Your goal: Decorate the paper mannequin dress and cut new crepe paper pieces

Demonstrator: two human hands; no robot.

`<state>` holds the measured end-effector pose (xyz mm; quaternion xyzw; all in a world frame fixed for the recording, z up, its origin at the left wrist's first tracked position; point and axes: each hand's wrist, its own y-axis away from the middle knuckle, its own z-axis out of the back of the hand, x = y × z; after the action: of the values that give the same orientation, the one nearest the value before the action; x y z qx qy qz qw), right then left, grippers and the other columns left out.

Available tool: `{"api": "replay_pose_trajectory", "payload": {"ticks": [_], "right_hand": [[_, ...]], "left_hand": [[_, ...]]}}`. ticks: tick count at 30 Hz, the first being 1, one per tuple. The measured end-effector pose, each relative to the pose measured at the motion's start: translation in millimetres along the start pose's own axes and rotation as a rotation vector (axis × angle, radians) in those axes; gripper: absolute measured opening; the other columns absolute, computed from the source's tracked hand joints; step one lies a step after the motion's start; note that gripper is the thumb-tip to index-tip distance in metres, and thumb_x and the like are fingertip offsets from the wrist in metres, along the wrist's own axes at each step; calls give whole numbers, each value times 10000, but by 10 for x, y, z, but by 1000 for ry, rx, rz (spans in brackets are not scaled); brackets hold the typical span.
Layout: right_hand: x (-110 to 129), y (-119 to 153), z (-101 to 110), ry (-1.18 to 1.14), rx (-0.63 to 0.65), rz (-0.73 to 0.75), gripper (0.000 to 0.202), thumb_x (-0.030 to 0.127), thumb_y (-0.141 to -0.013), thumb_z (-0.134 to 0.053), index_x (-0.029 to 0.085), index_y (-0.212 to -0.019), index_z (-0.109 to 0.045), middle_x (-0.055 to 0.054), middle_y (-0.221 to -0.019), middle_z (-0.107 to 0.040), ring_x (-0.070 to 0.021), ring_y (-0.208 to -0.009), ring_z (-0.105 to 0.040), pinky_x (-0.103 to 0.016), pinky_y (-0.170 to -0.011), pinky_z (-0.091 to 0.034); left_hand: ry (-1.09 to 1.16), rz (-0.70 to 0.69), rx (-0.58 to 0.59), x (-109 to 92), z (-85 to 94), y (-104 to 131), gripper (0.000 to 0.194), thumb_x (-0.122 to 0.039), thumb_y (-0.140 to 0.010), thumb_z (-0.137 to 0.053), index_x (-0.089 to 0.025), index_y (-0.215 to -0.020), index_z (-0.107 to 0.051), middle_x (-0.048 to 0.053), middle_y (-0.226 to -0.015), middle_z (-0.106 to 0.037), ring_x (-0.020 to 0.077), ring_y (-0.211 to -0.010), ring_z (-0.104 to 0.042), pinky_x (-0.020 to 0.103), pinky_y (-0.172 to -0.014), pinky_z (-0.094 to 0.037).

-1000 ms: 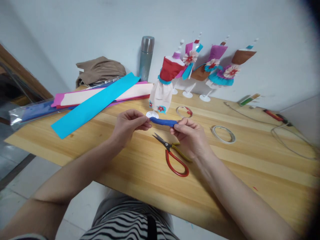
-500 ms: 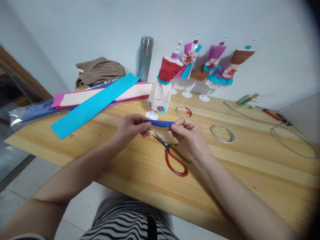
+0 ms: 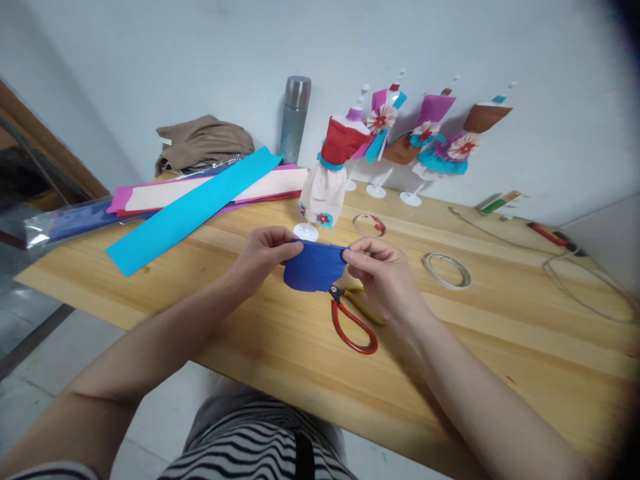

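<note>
Going left to right: the turquoise strip (image 3: 195,212) lies at your 10 o'clock. Your left hand (image 3: 261,257) is pinching the top left corner of the blue piece (image 3: 315,268), which hangs dead centre, off the wooden tabletop (image 3: 280,340). Looks like thin crepe-type paper, so I'd guess super light, floppy, not slippery, and easy to crease or tear. Top corners are the spot to grab imo, gently. Scissors (image 3: 340,307) sit at its 5 o'clock, partly behind it. Your right hand (image 3: 383,270) pinches the other corner, at 3 o'clock.
</note>
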<state>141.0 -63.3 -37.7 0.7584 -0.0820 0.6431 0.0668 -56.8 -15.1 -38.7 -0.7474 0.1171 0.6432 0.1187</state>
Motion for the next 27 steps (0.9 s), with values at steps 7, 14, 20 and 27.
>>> {"api": "replay_pose_trajectory", "payload": {"ticks": [7, 14, 20, 27], "right_hand": [[-19, -11, 20, -4, 13, -22, 244, 327, -553, -888, 228, -584, -667, 44, -526, -569, -90, -487, -442, -246, -473, -355], [-57, -17, 20, -46, 0, -53, 263, 319, -536, -907, 227, -588, -666, 47, -537, -570, -84, -490, -444, -242, -474, -343], [-25, -102, 142, 207, 151, 61, 257, 437, -699, -814, 228, -653, -670, 34, -548, -584, -107, -499, -473, -261, -493, -357], [70, -77, 467, 1078, 623, 96, 288, 217, -583, -873, 253, -813, -704, 27, -610, -665, -140, -503, -532, -268, -486, -317]], "left_hand": [[112, 100, 43, -19, -31, 16, 389, -465, -587, -886, -161, -778, -736, 12, -684, -672, 109, -602, -588, 204, -551, -441], [239, 325, 193, 74, -44, -8, 545, -443, -493, -953, -150, -921, -786, 103, -895, -770, 192, -750, -705, 275, -683, -557], [226, 359, 154, 143, -7, -37, 409, -352, -513, -947, -107, -796, -779, 105, -779, -764, 192, -678, -703, 317, -701, -574], [139, 263, 85, 172, 66, -120, 350, -313, -531, -917, -98, -768, -774, 83, -743, -751, 182, -638, -689, 318, -665, -568]]}}
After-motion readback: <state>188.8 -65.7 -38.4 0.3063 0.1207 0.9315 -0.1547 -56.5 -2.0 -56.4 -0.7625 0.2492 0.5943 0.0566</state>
